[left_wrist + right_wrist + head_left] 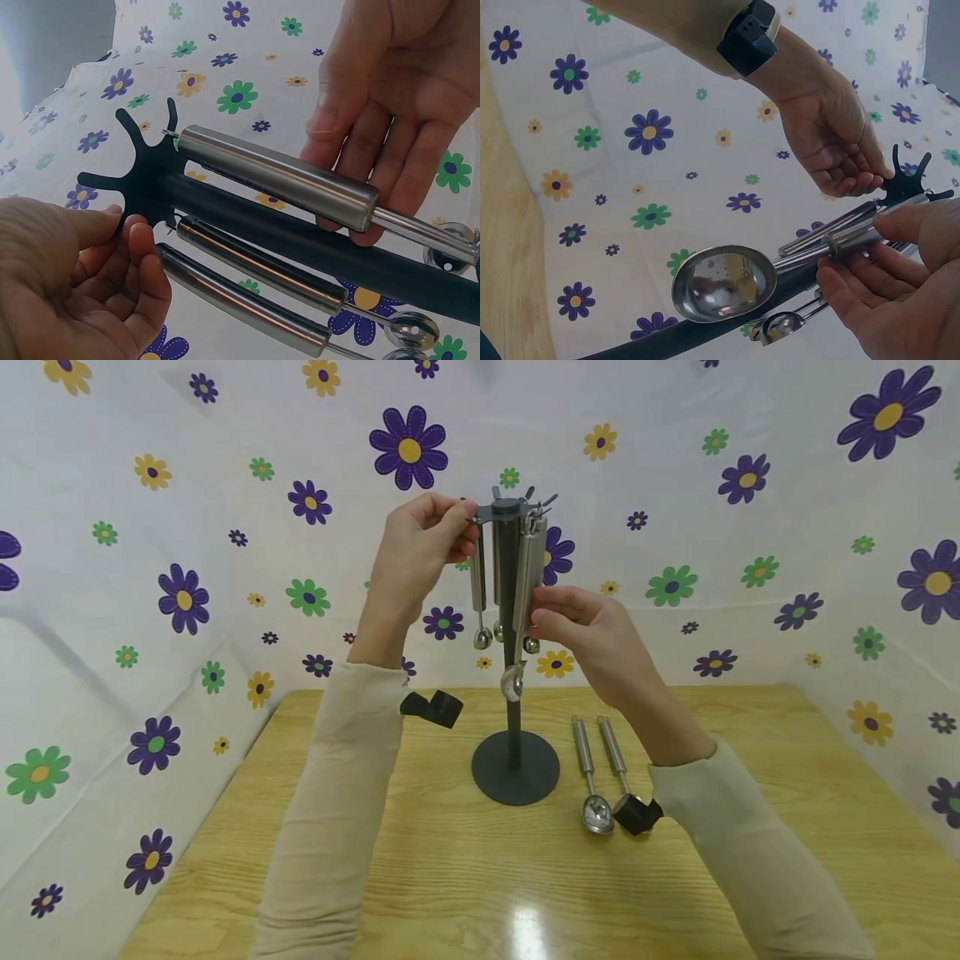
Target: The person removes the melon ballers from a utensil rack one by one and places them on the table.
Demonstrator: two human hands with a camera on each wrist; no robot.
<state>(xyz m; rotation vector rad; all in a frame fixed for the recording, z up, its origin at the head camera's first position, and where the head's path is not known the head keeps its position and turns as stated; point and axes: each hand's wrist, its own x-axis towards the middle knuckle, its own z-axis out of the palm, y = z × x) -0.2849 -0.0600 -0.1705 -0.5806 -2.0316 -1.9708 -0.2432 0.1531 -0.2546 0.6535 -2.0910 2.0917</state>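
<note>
Utensil stand: left hand on the top rack, right hand on a hanging scoop

Your left hand (423, 547) is at the top of the dark stand (516, 768), its thumb and forefinger closed on one arm of the star-shaped rack (139, 176), with the other fingers curled in loosely. Your right hand (588, 635) holds the scoop (527, 577) by the lower part of its metal handle, thumb on one side and fingers on the other, opened only about as wide as the handle. The scoop hangs handle up beside the post, its large bowl (726, 285) lowest. The handle's end loop is at one of the rack's arms; whether it is fully seated, you cannot tell.

On the left of the post, two slimmer utensils (255, 262) hang side by side, small bowls down. Another small bowl (532, 645) shows behind the held handle, just below your right fingertips.

The round base stands on the wooden table (420, 877). Right of it, two more scoops (597, 814) lie side by side, handles pointing away from you; the black wrist camera (636, 815) partly covers the farther-right one. Flower-patterned cloth (487, 410) lines the surround.
</note>
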